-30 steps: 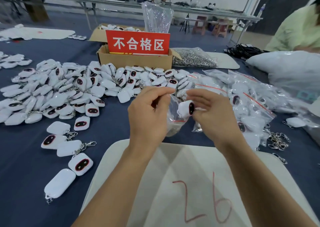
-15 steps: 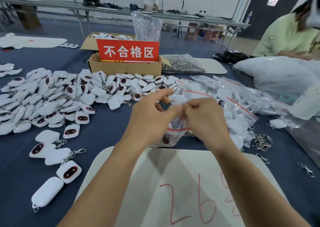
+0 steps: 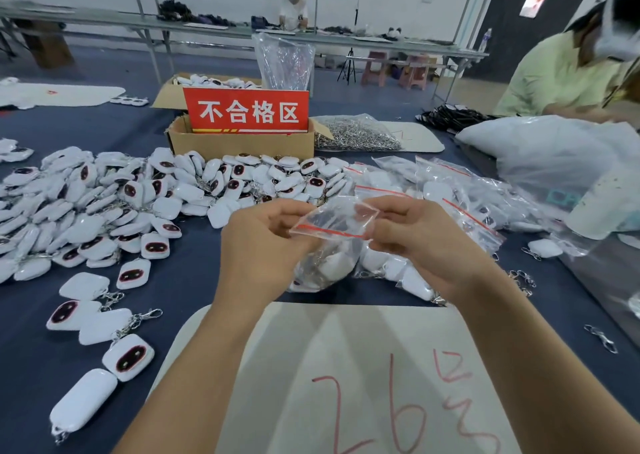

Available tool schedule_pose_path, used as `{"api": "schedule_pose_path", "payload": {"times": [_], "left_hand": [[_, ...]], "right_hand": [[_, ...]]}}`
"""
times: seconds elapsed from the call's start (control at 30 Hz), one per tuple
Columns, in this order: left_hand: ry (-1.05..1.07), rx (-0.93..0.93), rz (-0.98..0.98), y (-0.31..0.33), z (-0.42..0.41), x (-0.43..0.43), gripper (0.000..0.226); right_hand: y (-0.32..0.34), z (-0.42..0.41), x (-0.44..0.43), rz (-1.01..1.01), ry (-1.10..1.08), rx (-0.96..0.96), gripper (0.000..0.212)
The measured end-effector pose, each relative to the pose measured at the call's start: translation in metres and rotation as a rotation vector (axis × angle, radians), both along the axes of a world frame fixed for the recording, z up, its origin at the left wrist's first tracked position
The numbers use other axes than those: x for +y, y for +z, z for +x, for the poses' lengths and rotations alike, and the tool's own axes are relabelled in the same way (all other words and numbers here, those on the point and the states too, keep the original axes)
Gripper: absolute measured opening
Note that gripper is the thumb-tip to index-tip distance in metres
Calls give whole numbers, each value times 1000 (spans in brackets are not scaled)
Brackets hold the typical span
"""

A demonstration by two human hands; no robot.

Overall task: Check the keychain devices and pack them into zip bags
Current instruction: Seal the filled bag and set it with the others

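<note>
Drawn apart since half a second ago: then bunched fingertip to fingertip over the mouth, now stretching the zip bag (image 3: 332, 221) flat and wide between left hand (image 3: 263, 242) and right hand (image 3: 419, 242). A second ago, held bare in the right hand's fingers at the bag's opening. Now seen as a white keychain device (image 3: 334, 263) down inside the clear plastic, hanging below the red zip line with its metal chain.

Pinched at the bag's left top corner by the left hand, thumb and fingers curled onto the plastic. Gripped at the right top corner by the right hand in the same way. Held in the air between and just below both hands, above the counter (image 3: 180, 280), near the far edge of the white board (image 3: 311, 367) marked with red numerals. Cannot tell whether sealed along the zip.

Toward the counter's left side, a wide heap of loose devices (image 3: 104, 204), with a few laid out singly near the front left edge. Behind that, toward the far edge, a cardboard box (image 3: 242, 145) fronted by a red sign (image 3: 246, 111). On the right side, a pile of filled bags (image 3: 450, 194) just beyond and beside the right hand. Next to the box, a clear bag of metal clasps (image 3: 356, 135).
</note>
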State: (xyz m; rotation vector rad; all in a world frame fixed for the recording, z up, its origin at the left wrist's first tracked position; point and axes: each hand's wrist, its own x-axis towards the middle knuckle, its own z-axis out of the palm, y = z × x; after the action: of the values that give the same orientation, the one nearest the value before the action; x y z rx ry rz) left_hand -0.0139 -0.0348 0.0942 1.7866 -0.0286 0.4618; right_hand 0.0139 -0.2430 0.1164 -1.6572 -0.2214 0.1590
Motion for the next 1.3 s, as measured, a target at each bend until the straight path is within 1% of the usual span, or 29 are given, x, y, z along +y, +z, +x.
{"api": "schedule_pose_path", "payload": {"times": [0.07, 0.17, 0.2, 0.4, 0.5, 0.57, 0.7, 0.83, 0.97, 1.07, 1.17, 1.27, 1.3], "left_hand": [[-6, 16, -72, -3, 4, 3, 46], [-6, 69, -239, -7, 10, 8, 36], [7, 84, -267, -8, 12, 9, 32], [-10, 99, -335, -3, 21, 25, 18], [10, 135, -324, -4, 23, 31, 15], [24, 169, -312, -7, 24, 31, 13], [55, 208, -313, -15, 26, 29, 12], [96, 193, -289, -19, 26, 27, 14], [30, 170, -331, -22, 24, 24, 12], [-77, 187, -372, -21, 20, 15, 15], [-67, 160, -411, -21, 19, 9, 21], [-56, 134, -429, -19, 18, 7, 21], [-62, 122, -434, -19, 18, 6, 21]], "right_hand": [[-5, 1, 4, 25, -17, -61, 33], [-6, 4, 10, 58, -27, -118, 44], [-6, 6, 12, 58, -27, -128, 44], [-5, 20, 22, 139, -206, -78, 21], [-12, 23, 21, 97, -242, -51, 8], [-18, 25, 22, 64, -253, -38, 8], [-27, 27, 23, 65, -265, -3, 10], [-31, 26, 25, 38, -273, -12, 16], [-29, 23, 29, 14, -289, -60, 20], [-28, 20, 36, 2, -254, -75, 17], [-28, 17, 43, 50, -219, -68, 16], [-25, 15, 45, 77, -168, -83, 6], [-26, 15, 46, 97, -155, -90, 12]]}}
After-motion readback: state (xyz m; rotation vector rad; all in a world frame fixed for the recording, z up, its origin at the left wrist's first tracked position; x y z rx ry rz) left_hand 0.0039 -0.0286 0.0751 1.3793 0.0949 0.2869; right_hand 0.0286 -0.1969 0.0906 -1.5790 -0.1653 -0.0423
